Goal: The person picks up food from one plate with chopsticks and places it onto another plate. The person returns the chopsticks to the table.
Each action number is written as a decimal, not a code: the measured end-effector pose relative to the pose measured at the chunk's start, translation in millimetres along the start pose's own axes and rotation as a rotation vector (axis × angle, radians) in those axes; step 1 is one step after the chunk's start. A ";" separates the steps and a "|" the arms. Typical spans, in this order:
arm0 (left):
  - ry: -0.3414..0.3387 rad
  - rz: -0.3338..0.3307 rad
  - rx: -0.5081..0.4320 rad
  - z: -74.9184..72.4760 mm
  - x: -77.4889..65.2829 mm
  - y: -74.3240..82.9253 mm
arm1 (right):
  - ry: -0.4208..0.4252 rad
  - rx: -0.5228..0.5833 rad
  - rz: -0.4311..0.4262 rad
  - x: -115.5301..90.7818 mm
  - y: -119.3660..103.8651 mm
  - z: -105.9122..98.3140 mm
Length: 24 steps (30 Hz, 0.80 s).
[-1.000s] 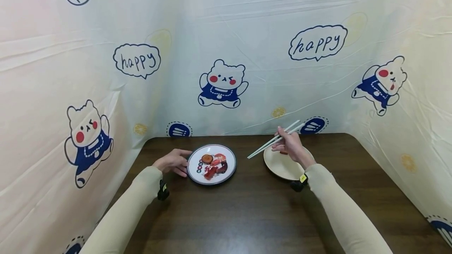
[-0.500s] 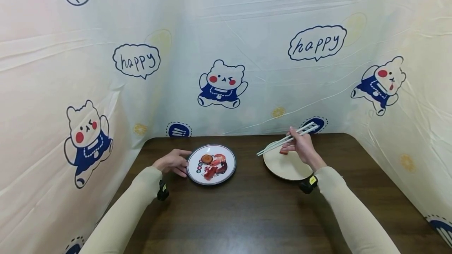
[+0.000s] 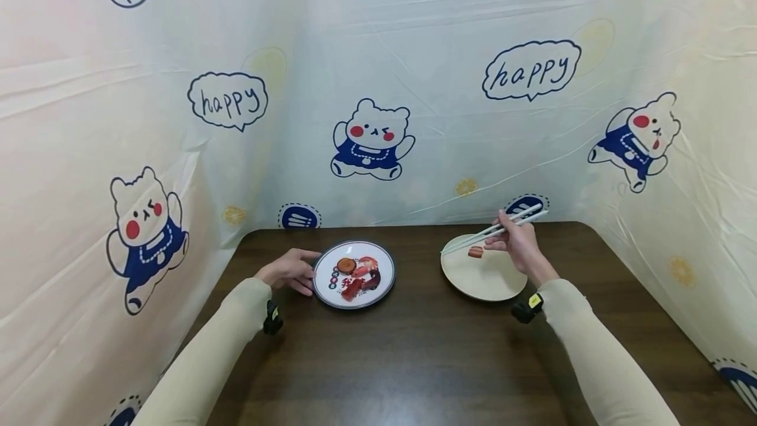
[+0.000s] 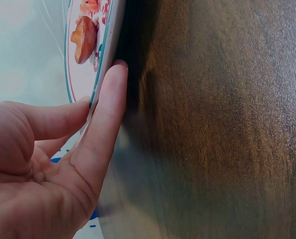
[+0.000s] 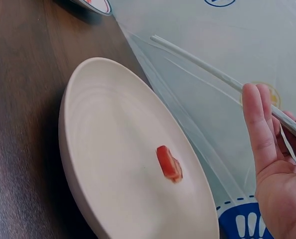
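Note:
My left hand pinches the left rim of a white plate with a dark blue edge; in the left wrist view the thumb lies on the rim and a finger against its outer side. On that plate lie a brown round food piece, a pink-orange shrimp-like piece, a dark curved piece and a red chunk. My right hand holds a pair of pale chopsticks over a cream plate. One red-brown, meat-like piece sits on the cream plate, apart from the chopsticks.
Both plates stand on a dark wooden table, with a stretch of tabletop between them. A printed cloth hangs behind the table and along its sides.
My right hand has moved right with the chopsticks, whose tips are now over the cream plate. The piece there has come into full view. The left hand and its plate have stayed put.

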<state>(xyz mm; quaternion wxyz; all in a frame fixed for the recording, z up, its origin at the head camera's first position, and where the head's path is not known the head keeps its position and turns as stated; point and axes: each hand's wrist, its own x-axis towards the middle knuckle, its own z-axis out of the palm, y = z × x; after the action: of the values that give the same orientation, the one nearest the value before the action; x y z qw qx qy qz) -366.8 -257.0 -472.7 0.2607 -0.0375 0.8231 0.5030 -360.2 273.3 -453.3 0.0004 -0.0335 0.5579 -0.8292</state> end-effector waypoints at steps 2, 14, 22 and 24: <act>0.005 -0.002 -0.005 0.5 -0.2 0.2 | 0.001 0.000 -0.004 -0.4 -1.0 -2.6; 0.002 -0.003 -0.007 0.3 -2.1 0.5 | 0.067 0.034 -0.050 -3.7 -1.6 -15.9; 0.005 0.000 -0.010 1.4 -4.6 1.9 | 0.080 0.054 -0.069 -7.1 -4.1 -25.2; 0.002 0.006 -0.001 0.9 -4.1 1.4 | 0.089 0.064 -0.074 -8.5 -4.9 -27.7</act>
<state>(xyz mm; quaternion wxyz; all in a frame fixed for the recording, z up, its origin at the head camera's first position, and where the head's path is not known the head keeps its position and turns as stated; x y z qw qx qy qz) -363.4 -256.3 -470.0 0.2584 -0.0356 0.8234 0.5040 -353.1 301.1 -459.5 -0.0541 -0.0173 0.5288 -0.8468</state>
